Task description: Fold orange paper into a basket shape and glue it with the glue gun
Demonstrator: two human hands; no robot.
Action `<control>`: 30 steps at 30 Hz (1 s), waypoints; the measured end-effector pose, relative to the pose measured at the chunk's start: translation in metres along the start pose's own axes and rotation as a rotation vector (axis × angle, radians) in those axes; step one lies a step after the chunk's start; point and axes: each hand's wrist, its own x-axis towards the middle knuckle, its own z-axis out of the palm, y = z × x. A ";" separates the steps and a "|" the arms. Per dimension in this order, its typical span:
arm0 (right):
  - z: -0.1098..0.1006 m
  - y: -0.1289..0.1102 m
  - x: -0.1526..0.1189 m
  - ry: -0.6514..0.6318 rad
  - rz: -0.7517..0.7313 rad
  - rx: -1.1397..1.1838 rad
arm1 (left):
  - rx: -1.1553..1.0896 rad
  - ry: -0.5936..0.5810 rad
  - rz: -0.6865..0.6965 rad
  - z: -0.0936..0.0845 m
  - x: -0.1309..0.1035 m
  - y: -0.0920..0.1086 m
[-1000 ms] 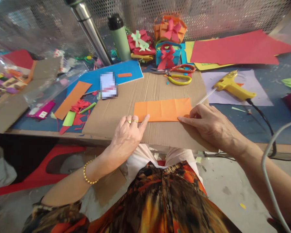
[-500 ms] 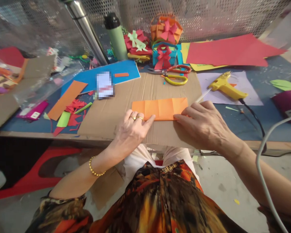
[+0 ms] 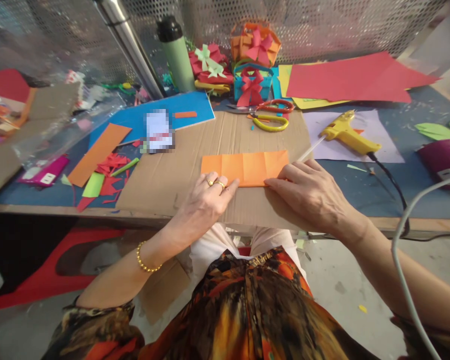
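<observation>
A folded orange paper strip (image 3: 244, 167) with several creases lies flat on a brown cardboard sheet (image 3: 161, 175) on the table. My left hand (image 3: 204, 202), with rings and a gold bracelet, rests on the cardboard and its fingertip touches the strip's near edge around the middle. My right hand (image 3: 307, 195) presses its fingertips on the strip's near right corner. Neither hand lifts the paper.
A yellow glue gun (image 3: 347, 132) with a black cord lies right of the cardboard. Behind are yellow scissors (image 3: 270, 122), red scissors (image 3: 275, 106), a green bottle (image 3: 176, 52), paper gift baskets (image 3: 253, 65), red paper sheets (image 3: 352, 77), blue paper (image 3: 135, 122) and scraps (image 3: 105, 175) at left.
My left hand has slid right along the strip's near edge, toward the middle. My right hand has shifted slightly left onto the corner. The view has drifted a little.
</observation>
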 end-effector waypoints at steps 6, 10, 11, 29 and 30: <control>0.002 0.000 -0.002 0.002 -0.007 -0.028 | 0.020 -0.052 0.015 -0.003 0.002 -0.002; 0.003 -0.002 -0.001 0.037 -0.022 -0.025 | 0.023 -0.022 0.013 -0.002 0.004 -0.002; 0.004 -0.003 -0.001 0.047 -0.023 -0.012 | 0.018 -0.014 0.014 -0.001 0.004 -0.002; 0.004 -0.017 -0.001 0.122 -0.092 -0.150 | -0.056 -0.097 0.046 -0.003 0.010 -0.001; 0.004 -0.017 -0.001 0.113 -0.095 -0.155 | -0.052 -0.113 0.048 -0.004 0.012 0.002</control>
